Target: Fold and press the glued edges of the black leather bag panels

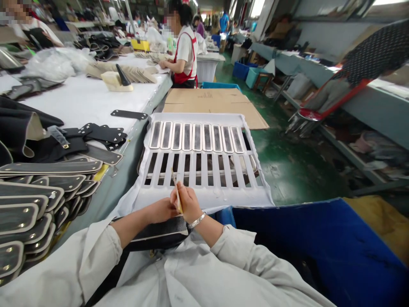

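Observation:
Close in front of my body my two hands meet. My right hand [189, 202], with a silver bracelet at its wrist, is closed around a thin yellowish stick [179, 202] that points up and away. Beside it, my left hand [162, 210] has its fingers pinched together near the stick's lower end; what they hold, if anything, is hidden. Under the hands a black leather-like piece [159, 232] lies across my lap. Just beyond them stands a white slotted rack [204, 196], with a row of dark, pale-edged strips [206, 137] along its far part.
On the table [96, 96] to my left, dark straps with metal studs [35, 200] are piled. Behind the rack lies a cardboard sheet [211, 102]. A large blue bin [306, 230] stands at my right. A person in a red apron [187, 51] works farther along the table.

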`<state>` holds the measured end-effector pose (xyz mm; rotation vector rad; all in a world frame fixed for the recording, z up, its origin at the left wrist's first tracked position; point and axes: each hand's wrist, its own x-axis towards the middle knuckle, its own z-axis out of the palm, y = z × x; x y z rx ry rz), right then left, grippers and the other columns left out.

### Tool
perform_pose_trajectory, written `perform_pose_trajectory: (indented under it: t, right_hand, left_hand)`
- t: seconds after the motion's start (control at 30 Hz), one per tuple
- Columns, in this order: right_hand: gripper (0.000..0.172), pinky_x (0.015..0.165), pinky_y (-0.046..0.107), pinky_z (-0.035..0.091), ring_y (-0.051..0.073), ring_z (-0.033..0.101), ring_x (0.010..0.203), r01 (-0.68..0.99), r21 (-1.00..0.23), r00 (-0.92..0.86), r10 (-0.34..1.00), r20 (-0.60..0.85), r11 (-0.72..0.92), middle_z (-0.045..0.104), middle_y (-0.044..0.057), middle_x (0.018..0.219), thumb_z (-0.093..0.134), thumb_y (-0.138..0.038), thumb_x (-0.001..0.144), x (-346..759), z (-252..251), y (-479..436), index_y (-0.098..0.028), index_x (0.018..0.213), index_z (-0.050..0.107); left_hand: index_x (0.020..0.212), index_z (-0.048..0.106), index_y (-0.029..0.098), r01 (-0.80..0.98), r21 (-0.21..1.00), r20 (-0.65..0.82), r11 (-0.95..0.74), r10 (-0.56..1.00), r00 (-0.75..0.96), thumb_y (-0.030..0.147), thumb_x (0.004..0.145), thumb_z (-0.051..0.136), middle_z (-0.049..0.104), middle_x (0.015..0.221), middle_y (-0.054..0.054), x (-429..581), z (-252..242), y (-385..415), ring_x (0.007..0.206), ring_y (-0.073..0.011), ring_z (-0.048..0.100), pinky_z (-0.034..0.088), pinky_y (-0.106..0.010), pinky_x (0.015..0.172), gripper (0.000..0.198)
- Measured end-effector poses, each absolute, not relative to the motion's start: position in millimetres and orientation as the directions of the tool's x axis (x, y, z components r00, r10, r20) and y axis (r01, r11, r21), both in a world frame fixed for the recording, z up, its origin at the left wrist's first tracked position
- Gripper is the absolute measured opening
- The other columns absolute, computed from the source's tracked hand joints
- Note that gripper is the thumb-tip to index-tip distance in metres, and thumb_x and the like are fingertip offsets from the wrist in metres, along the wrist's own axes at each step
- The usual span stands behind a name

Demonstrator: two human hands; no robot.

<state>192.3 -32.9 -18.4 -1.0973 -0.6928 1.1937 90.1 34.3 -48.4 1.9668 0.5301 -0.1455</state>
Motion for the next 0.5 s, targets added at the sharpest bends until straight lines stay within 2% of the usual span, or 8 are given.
perform_pose_trajectory:
  t: [0.1,0.2,0.3,0.4,0.5]
  right_hand:
    - [0.057,0.037,0.02,0.022,0.006,0.032,0.038,-0.349,-0.936,0.304,0.939,-0.162,-0.049,0.037,-0.005,0.041,0.047,-0.068,0.074,192,-18,-26,-0.017,0.049,0.046]
    - [0.059,0.033,0.02,0.019,0.005,0.024,0.032,-0.453,-0.891,0.338,0.92,-0.199,-0.027,0.028,-0.009,0.038,0.038,-0.073,0.074,214,-11,-32,-0.018,0.054,0.044]
    - [0.057,0.033,0.018,0.021,0.004,0.026,0.032,-0.546,-0.838,0.368,0.899,-0.238,0.002,0.03,-0.01,0.04,0.042,-0.073,0.074,248,-1,-61,-0.017,0.06,0.047]
    - [0.054,0.033,0.015,0.024,0.003,0.031,0.033,-0.523,-0.834,0.273,0.893,-0.359,-0.175,0.033,-0.01,0.043,0.051,-0.069,0.072,271,-2,-104,-0.016,0.064,0.048]
    - [0.048,0.033,0.016,0.031,0.005,0.042,0.037,-0.451,-0.764,0.083,0.83,-0.551,-0.462,0.041,-0.008,0.048,0.055,-0.064,0.073,276,-22,-149,-0.016,0.071,0.049]
  left_hand:
    - [0.096,0.066,0.013,0.449,0.791,-0.349,-0.416,0.297,0.889,0.025,0.082,0.045,0.069,0.098,-0.009,87,-33,26,0.093,-0.0231,0.061,0.044,-0.035,0.089,0.027]
    - [0.116,0.057,0.016,0.477,0.737,-0.368,-0.478,0.308,0.877,0.036,0.086,0.043,0.062,0.118,-0.009,76,-16,14,0.107,-0.0242,0.057,0.04,-0.039,0.096,0.039]
    - [0.131,0.042,0.014,0.473,0.608,-0.307,-0.638,0.36,0.881,0.051,0.072,0.06,0.051,0.132,-0.013,66,-11,0,0.12,-0.0285,0.047,0.036,-0.04,0.1,0.072]
    - [0.133,0.037,0.014,0.508,0.396,-0.222,-0.765,0.457,0.861,0.053,0.053,0.073,0.048,0.133,-0.016,65,-20,-16,0.121,-0.0338,0.044,0.034,-0.045,0.1,0.096]
    - [0.131,0.04,0.014,0.55,0.265,-0.161,-0.792,0.526,0.835,0.051,0.054,0.07,0.051,0.13,-0.016,69,-32,-30,0.117,-0.0334,0.047,0.034,-0.046,0.098,0.09]
